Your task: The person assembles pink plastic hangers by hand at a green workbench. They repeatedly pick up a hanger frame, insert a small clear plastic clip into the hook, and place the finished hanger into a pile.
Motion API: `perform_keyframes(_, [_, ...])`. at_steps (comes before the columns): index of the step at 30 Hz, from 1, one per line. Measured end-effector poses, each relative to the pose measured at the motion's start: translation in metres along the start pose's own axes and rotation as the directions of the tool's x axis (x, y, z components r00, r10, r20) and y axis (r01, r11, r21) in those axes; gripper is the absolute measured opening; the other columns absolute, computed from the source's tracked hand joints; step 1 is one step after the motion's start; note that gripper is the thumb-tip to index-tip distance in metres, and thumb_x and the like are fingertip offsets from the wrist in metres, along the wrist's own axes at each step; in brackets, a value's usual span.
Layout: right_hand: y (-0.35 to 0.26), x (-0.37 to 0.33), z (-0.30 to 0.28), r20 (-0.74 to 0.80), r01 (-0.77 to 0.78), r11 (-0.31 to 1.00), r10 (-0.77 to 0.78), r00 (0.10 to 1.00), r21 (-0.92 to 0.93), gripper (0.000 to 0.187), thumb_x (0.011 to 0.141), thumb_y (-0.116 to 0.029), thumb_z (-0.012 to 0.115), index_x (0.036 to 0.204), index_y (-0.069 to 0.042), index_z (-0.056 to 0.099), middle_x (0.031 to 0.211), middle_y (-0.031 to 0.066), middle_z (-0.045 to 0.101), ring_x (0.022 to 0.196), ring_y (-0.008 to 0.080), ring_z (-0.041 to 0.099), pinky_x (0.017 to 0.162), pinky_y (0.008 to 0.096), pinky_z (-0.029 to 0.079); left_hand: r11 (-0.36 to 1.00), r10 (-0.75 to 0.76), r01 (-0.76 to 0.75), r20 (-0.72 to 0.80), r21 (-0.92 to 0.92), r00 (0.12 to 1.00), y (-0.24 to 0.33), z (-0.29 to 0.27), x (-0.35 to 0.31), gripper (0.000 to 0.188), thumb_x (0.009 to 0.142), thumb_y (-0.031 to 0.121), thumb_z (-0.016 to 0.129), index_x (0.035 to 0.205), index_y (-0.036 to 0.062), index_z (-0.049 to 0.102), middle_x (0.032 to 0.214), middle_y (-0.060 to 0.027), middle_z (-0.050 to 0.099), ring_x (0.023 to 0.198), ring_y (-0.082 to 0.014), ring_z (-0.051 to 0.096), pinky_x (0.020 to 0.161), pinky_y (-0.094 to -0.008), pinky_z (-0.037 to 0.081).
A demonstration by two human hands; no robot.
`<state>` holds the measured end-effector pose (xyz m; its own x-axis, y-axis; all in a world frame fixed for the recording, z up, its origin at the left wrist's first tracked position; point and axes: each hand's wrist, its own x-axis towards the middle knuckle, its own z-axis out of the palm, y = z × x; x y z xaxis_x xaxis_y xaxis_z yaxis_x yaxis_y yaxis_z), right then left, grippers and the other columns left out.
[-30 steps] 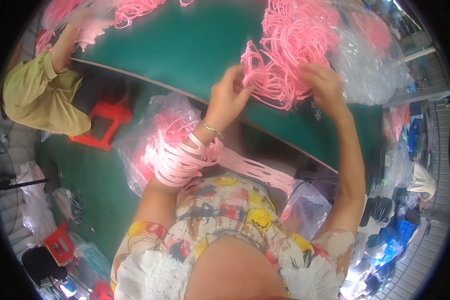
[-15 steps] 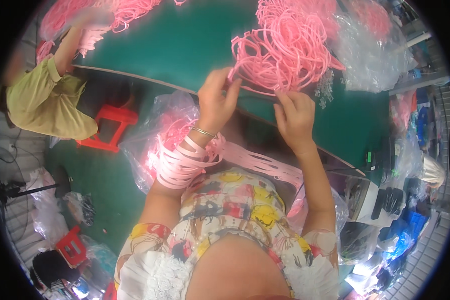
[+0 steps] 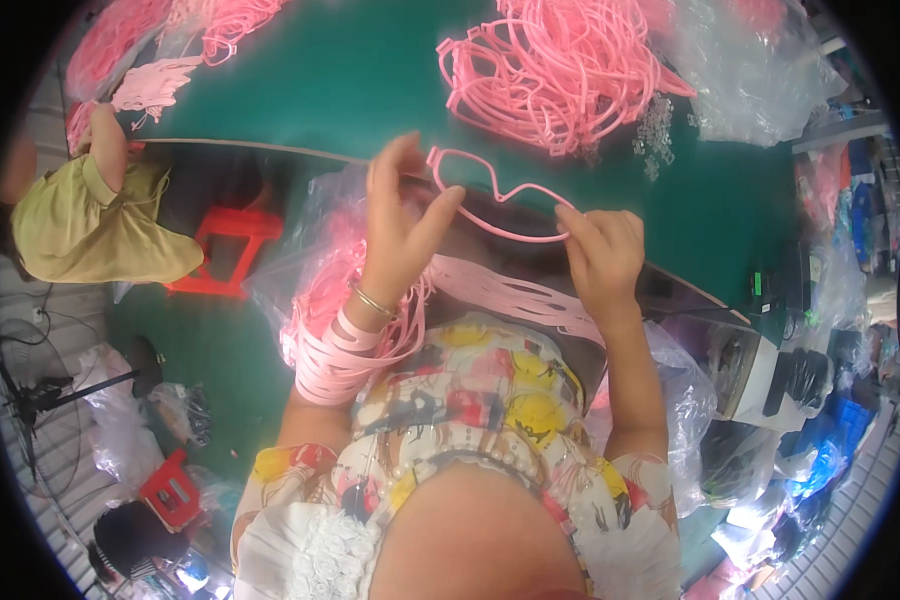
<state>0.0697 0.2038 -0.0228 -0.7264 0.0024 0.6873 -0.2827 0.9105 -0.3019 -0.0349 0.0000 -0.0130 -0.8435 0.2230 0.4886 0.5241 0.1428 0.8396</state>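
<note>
A thin pink goggle-shaped frame (image 3: 500, 198), with a notch in its upper edge, is stretched between my hands above the table's near edge. My right hand (image 3: 610, 250) pinches its right end between thumb and fingers. At the other end my left hand (image 3: 398, 210) has its thumb and fingers apart, its thumb close to the rim. Several flat light pink straps (image 3: 332, 368) loop around my left forearm below a metal bangle. A tangled heap of similar pink frames (image 3: 570, 75) lies on the green table (image 3: 360, 75) beyond my hands.
Small clear pieces (image 3: 655, 135) and a clear plastic bag (image 3: 760, 95) lie right of the heap. A bag of pink pieces (image 3: 315, 300) and more light pink straps (image 3: 510, 290) are near my lap. At left, a co-worker in green (image 3: 100, 225) sits by a red stool (image 3: 232, 250).
One pink frame has come away from the heap toward me and now hangs between my hands. My left hand has moved left and its fingers have spread.
</note>
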Motion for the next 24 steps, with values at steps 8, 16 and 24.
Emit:
perform_keyframes(8, [-0.029,-0.039,-0.006,0.249,-0.237,0.929,0.166,0.954,0.285,0.024,0.071,-0.005,0.068,0.095,-0.007,0.067,0.072,0.0073,0.057,0.067,0.0256,0.054,0.067,0.0369,0.039,0.806,0.273,-0.539,0.655,0.245,0.705,0.036,0.011,-0.043,0.035,0.071,0.013,0.068,0.105,0.0071,0.060,0.085,-0.0083,0.061,0.078,-0.0268,0.059,0.076,-0.0396,0.045])
perform_keyframes(16, [0.033,-0.138,-0.026,0.342,-0.696,0.718,0.649,0.679,0.018,0.025,0.076,-0.009,0.069,0.101,-0.007,0.064,0.083,0.0090,0.063,0.078,0.0258,0.059,0.074,0.0365,0.047,0.970,0.080,-0.217,0.696,0.111,0.714,0.031,-0.004,-0.047,0.019,0.081,-0.001,0.059,0.100,0.0004,0.061,0.080,-0.0142,0.061,0.071,-0.0305,0.060,0.064,-0.0367,0.047])
perform_keyframes(24, [0.049,-0.172,-0.032,0.494,-0.608,0.768,0.616,0.614,-0.201,0.027,0.072,-0.018,0.073,0.096,-0.009,0.065,0.091,0.0070,0.061,0.090,0.0291,0.056,0.079,0.0408,0.043,0.992,0.010,-0.102,0.744,0.079,0.668,0.024,0.000,-0.053,0.017,0.085,-0.001,0.057,0.100,0.0001,0.062,0.086,-0.0166,0.064,0.074,-0.0322,0.063,0.066,-0.0363,0.049])
